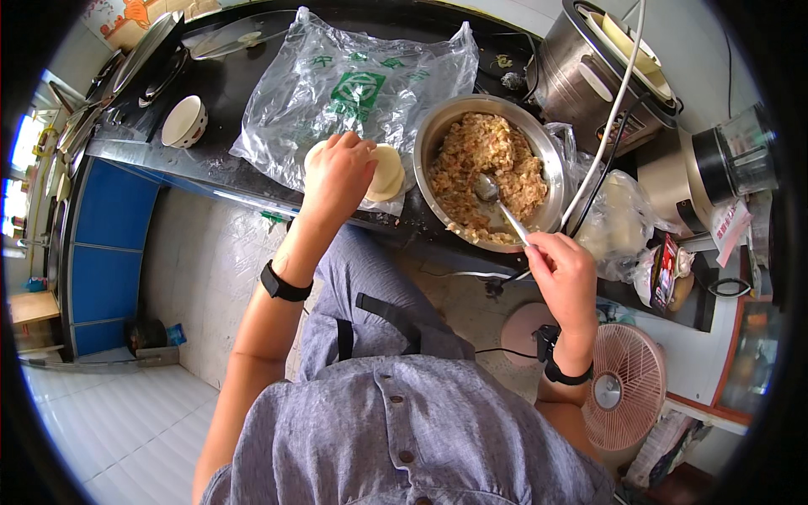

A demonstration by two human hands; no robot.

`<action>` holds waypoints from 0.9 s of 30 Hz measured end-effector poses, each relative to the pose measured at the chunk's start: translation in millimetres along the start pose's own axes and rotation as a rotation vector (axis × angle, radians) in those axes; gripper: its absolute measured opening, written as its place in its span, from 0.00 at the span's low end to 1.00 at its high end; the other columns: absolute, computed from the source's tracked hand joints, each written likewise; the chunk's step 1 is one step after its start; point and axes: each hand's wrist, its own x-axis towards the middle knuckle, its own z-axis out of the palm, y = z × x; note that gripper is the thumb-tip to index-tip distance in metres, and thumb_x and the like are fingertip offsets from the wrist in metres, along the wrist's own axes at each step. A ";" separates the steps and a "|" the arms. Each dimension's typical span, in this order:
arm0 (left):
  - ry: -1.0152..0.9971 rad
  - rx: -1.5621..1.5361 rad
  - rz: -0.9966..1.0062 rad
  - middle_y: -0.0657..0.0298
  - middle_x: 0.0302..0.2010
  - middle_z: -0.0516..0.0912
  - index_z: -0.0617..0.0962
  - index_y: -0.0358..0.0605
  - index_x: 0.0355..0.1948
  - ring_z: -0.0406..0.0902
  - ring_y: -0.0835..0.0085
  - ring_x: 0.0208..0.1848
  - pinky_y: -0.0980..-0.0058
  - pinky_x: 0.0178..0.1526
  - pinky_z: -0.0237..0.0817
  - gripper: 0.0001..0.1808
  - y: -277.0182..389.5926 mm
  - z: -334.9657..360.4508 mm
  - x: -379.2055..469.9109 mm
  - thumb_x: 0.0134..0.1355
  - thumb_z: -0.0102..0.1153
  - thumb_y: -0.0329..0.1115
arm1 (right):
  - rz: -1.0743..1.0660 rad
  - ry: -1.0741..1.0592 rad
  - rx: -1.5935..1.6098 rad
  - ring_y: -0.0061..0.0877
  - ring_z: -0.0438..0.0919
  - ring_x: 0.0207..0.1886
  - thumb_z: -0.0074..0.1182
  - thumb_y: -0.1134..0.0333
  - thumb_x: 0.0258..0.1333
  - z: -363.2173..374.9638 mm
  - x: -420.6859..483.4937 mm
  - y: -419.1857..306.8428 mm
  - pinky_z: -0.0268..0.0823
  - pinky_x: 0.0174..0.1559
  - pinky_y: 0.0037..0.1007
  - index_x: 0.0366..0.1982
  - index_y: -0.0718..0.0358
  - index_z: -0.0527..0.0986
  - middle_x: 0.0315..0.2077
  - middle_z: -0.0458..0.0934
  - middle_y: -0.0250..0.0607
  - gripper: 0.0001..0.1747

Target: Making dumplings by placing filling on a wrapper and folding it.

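Observation:
My right hand (564, 268) grips the handle of a metal spoon (514, 221). Its bowl rests in a minced filling (489, 151) inside a wide stainless steel bowl (424, 183). To the left, my left hand (338, 173) is bent over pale round dough wrappers (386, 173) near the counter's front edge. At least two discs overlap on its right, and another pale edge shows to the left of its fingers. The back of the hand hides whether the fingers hold a wrapper. Beneath the wrappers lies a clear plastic bag (284, 107) with green print.
A white cup (185, 122) stands on the black counter (218, 88) at left. Behind the bowl are a metal cooker (568, 82) and a hanging white cable (609, 120). A blender (726, 158) and plastic bags (615, 221) crowd the right. A pink fan (631, 372) stands below.

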 end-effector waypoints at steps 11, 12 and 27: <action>-0.113 -0.019 -0.105 0.57 0.42 0.79 0.83 0.45 0.44 0.76 0.55 0.51 0.60 0.54 0.69 0.14 -0.2 -0.6 8.5 0.58 0.65 0.37 | -0.036 0.109 0.096 0.35 0.80 0.30 0.63 0.74 0.54 21.7 45.7 4.7 0.71 0.35 0.31 0.39 0.65 0.79 0.31 0.79 0.45 0.10; -0.117 -0.037 -0.125 0.57 0.42 0.80 0.82 0.45 0.43 0.76 0.55 0.51 0.61 0.54 0.68 0.13 -1.8 -0.3 9.3 0.57 0.66 0.36 | -0.078 0.054 0.072 0.41 0.80 0.34 0.62 0.72 0.56 25.5 47.6 9.8 0.71 0.38 0.36 0.41 0.66 0.78 0.32 0.79 0.47 0.10; -0.194 -0.110 -0.096 0.59 0.39 0.80 0.82 0.47 0.42 0.77 0.59 0.49 0.63 0.50 0.70 0.11 -9.2 1.8 23.1 0.57 0.63 0.35 | -0.130 0.075 0.014 0.41 0.78 0.34 0.57 0.78 0.57 8.8 20.0 0.3 0.69 0.37 0.38 0.42 0.66 0.78 0.32 0.78 0.46 0.10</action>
